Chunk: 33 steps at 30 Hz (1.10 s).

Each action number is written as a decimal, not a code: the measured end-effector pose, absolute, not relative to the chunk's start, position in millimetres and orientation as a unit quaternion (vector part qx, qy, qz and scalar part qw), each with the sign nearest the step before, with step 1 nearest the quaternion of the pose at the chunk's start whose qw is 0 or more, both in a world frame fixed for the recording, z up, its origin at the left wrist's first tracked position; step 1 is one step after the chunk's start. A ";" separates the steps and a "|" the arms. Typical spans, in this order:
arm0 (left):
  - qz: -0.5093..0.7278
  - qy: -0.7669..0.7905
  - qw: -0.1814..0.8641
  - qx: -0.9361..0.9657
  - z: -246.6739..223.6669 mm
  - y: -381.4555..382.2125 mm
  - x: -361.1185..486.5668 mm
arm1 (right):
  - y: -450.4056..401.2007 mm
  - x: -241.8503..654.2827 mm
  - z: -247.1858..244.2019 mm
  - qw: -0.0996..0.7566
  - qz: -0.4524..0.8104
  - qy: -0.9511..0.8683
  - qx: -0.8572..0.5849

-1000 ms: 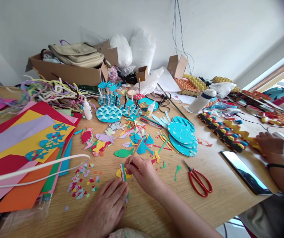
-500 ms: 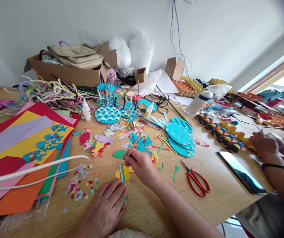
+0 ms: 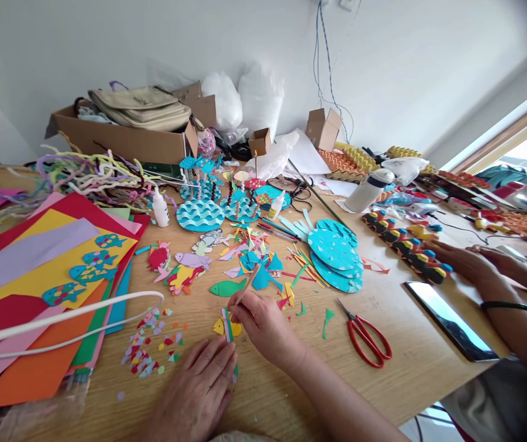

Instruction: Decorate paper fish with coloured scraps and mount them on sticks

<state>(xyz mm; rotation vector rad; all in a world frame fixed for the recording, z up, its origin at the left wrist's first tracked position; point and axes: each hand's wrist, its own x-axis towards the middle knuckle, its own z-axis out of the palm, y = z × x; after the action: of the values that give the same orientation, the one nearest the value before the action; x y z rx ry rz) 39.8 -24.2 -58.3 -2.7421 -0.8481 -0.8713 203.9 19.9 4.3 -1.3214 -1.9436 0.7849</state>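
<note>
My left hand (image 3: 199, 383) lies flat on the table, its fingertips pressing on narrow green and lilac paper strips (image 3: 227, 325). The strips cross a yellow paper fish (image 3: 218, 326), which my right hand (image 3: 267, 328) partly covers. Pinched between the fingers of that right hand is a thin wooden stick (image 3: 247, 285), slanting upward; its lower tip is hidden by the hand. A green paper fish (image 3: 225, 287) lies just beyond. Small paper bits (image 3: 146, 353) are scattered left of my hands, and blue paper scraps (image 3: 263, 273) lie behind them.
Red-handled scissors (image 3: 368, 341) and a phone (image 3: 447, 319) lie to the right. Another person's hands (image 3: 463, 264) rest near colourful folded strips (image 3: 403, 245). Blue discs (image 3: 337, 255), glue bottles (image 3: 161, 207) and stacked coloured paper (image 3: 37, 331) surround the work area; a white cable (image 3: 107, 304) crosses the left.
My right hand has shifted slightly down with the stick, uncovering more of the green fish. The left hand stays in place. The other person's nearer hand has moved left and flattened.
</note>
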 end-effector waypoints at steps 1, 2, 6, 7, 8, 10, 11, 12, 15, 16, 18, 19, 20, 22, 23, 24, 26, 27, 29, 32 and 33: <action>-0.288 -0.284 0.069 -0.912 -59.0 -24.4 39.6 | 22.9 202.9 4.1 0.328 0.298 -0.741 -0.504; -0.286 -0.283 0.070 -0.913 -59.4 -24.5 39.4 | 26.1 201.9 3.8 0.330 0.298 -0.740 -0.504; -0.271 -0.273 0.086 -0.919 -56.9 -23.9 38.4 | 33.6 199.2 2.8 0.334 0.303 -0.738 -0.501; -0.270 -0.271 0.088 -0.920 -55.8 -23.7 38.2 | 32.7 199.3 2.7 0.334 0.300 -0.741 -0.500; -0.269 -0.271 0.089 -0.920 -54.8 -23.5 38.1 | 30.7 199.7 2.8 0.332 0.296 -0.743 -0.500; -0.271 -0.272 0.087 -0.919 -53.4 -23.2 38.1 | 23.7 201.1 3.1 0.330 0.289 -0.747 -0.500; -0.274 -0.273 0.086 -0.918 -53.0 -23.1 38.3 | 19.5 201.9 3.2 0.329 0.289 -0.746 -0.501; -0.276 -0.272 0.084 -0.918 -52.7 -23.0 38.4 | 15.6 202.7 3.3 0.328 0.292 -0.745 -0.503; -0.276 -0.269 0.083 -0.919 -52.2 -22.6 38.8 | 8.6 204.1 3.4 0.331 0.303 -0.737 -0.506; -0.275 -0.269 0.084 -0.919 -52.1 -22.4 38.8 | 8.6 204.1 3.2 0.335 0.306 -0.733 -0.506; -0.275 -0.269 0.085 -0.919 -51.6 -22.2 38.7 | 10.9 203.7 2.7 0.345 0.306 -0.727 -0.509; -0.275 -0.271 0.085 -0.919 -51.5 -22.3 38.6 | 12.4 203.4 2.3 0.348 0.304 -0.726 -0.509; -0.275 -0.273 0.085 -0.918 -51.5 -22.4 38.6 | 13.7 203.2 2.0 0.347 0.303 -0.727 -0.509; -0.276 -0.277 0.082 -0.917 -52.5 -23.2 38.5 | 13.9 203.4 1.5 0.340 0.300 -0.733 -0.507; -0.277 -0.279 0.079 -0.916 -53.6 -23.8 38.6 | 12.6 203.7 1.4 0.338 0.298 -0.737 -0.504; -0.277 -0.282 0.075 -0.916 -55.2 -24.6 38.8 | 10.5 204.2 1.6 0.335 0.296 -0.740 -0.502; -0.284 -0.289 0.063 -0.912 -59.9 -26.3 39.5 | 5.2 205.5 2.7 0.330 0.293 -0.746 -0.500; -0.290 -0.293 0.056 -0.910 -62.7 -27.1 40.0 | 2.7 206.0 3.6 0.325 0.292 -0.747 -0.500; -0.303 -0.300 0.046 -0.904 -67.9 -28.1 41.0 | -0.4 206.9 5.8 0.321 0.292 -0.748 -0.503; -0.302 -0.293 0.053 -0.906 -70.6 -27.6 40.7 | 0.4 207.8 9.0 0.348 0.293 -0.734 -0.505; -0.298 -0.285 0.060 -0.909 -69.2 -26.9 39.6 | 1.5 208.3 9.8 0.361 0.293 -0.728 -0.504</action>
<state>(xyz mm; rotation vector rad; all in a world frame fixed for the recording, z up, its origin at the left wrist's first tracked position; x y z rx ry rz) 39.6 -26.9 -69.2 -2.7519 -0.8639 -0.9022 208.3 1.5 9.8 -1.3000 -1.8760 0.7539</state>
